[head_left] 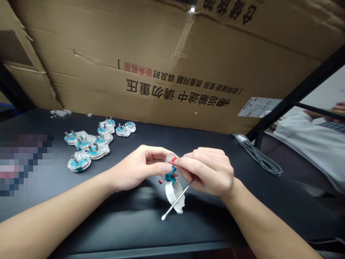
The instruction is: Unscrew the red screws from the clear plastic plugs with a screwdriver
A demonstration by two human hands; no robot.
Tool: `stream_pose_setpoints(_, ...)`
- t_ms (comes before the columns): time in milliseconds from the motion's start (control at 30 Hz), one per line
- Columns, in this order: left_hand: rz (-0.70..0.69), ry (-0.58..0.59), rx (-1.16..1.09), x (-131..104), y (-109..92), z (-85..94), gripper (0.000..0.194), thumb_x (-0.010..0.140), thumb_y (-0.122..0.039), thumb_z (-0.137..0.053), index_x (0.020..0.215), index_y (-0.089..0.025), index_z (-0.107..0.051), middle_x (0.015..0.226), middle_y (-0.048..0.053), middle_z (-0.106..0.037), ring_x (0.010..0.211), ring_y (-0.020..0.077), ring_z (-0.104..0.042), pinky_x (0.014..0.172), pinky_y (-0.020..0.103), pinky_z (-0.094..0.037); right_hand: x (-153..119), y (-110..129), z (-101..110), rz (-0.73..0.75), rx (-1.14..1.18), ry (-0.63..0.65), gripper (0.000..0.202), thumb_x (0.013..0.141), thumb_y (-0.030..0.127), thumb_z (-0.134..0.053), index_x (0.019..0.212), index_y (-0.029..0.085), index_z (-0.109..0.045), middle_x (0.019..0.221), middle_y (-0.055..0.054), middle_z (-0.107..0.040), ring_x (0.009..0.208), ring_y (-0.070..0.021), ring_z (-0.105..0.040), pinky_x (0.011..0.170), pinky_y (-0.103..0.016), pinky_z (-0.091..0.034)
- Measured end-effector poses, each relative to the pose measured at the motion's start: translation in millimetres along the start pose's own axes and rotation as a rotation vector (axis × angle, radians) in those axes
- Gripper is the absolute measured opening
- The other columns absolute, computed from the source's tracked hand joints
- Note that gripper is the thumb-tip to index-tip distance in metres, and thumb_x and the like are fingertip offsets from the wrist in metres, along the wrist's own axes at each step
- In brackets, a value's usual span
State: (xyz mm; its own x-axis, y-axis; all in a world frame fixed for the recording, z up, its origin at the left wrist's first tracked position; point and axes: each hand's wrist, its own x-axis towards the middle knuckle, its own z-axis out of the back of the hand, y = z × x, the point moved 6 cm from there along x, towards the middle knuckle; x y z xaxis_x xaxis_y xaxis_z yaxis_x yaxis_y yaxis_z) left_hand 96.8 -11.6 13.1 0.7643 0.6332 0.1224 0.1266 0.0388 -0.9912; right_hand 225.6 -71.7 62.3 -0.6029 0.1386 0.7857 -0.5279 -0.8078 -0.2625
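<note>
My left hand [147, 167] is closed, with thumb and fingers pinching a small plug assembly. Its teal part [170, 176] and a clear plastic piece [170, 157] show between my hands. A small red part [174, 160] lies at the fingertips of my right hand [206, 171], which is closed too. From under the right fingers a thin metal rod [176, 201] with a flattened tip slants down to the left. It crosses in front of a curved white plastic shell [169, 192] below the teal part. My fingers hide much of the assembly.
Several clear plugs [78, 162] with teal faces and metal prongs stand on the black table [129, 230] at the left. Small clear bits [60, 113] lie behind them. A coiled grey cable [258, 154] is at the right. Printed cardboard [151, 43] walls the back. A person in a white sleeve [302, 133] sits beyond.
</note>
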Motion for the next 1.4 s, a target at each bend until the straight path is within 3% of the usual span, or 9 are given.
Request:
stream_pose_setpoints(300,-0.009,-0.026,-0.029,-0.2,-0.9,-1.2,0.022,0.082,-0.025,-0.073,0.103,-0.018,-0.074,0.089,0.004,-0.072,0.078,0.0167,-0.066,0.068,0.027,-0.054,3.5,1.9,0.0,-0.091,0.074,-0.044,0.015,0.083,0.007,-0.062,0.092,0.018,-0.063,0.067,-0.002,-0.070,0.054,-0.0118,-0.062,0.051,-0.024,-0.049)
stream_pose_setpoints(600,0.016,-0.038,-0.072,-1.4,4.2,-1.4,0.026,0.079,-0.032,-0.076,0.098,-0.017,-0.071,0.089,0.005,-0.072,0.079,0.0175,-0.067,0.069,0.028,-0.054,1.1,2.9,-1.5,-0.151,0.093,-0.049,0.012,0.083,0.009,-0.062,0.090,0.019,-0.061,0.072,-0.002,-0.070,0.059,-0.0123,-0.064,0.057,-0.023,-0.054)
stream_pose_setpoints(1400,0.010,0.001,-0.184,0.7,7.3,-4.0,0.025,0.080,-0.028,-0.078,0.100,-0.017,-0.068,0.091,0.003,-0.072,0.081,0.0143,-0.066,0.071,0.024,-0.051,-2.6,1.6,-8.5,-0.157,0.133,-0.080,0.013,0.084,0.008,-0.058,0.094,0.017,-0.056,0.075,-0.003,-0.066,0.064,-0.0127,-0.061,0.055,-0.022,-0.051)
